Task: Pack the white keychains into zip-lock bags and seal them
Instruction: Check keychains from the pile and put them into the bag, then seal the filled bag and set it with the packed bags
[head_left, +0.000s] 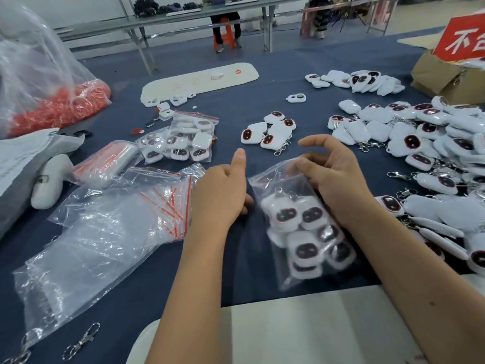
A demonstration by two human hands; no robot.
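Observation:
A clear zip-lock bag (299, 227) filled with several white keychains lies on the blue table in front of me. My right hand (333, 177) grips its upper right edge, fingers curled on the plastic, index finger raised. My left hand (223, 190) rests just left of the bag with the thumb up and fingers curled under, holding nothing that I can see. Several loose white keychains (273, 132) lie beyond the hands. A big heap of keychains (433, 143) fills the right side.
Empty zip-lock bags with red seals (126, 211) lie at the left. Filled bags (181, 140) sit behind them. A large bag of red bits (52, 106) stands far left, a cardboard box (446, 77) far right. Metal clasps (84, 340) lie near the front edge.

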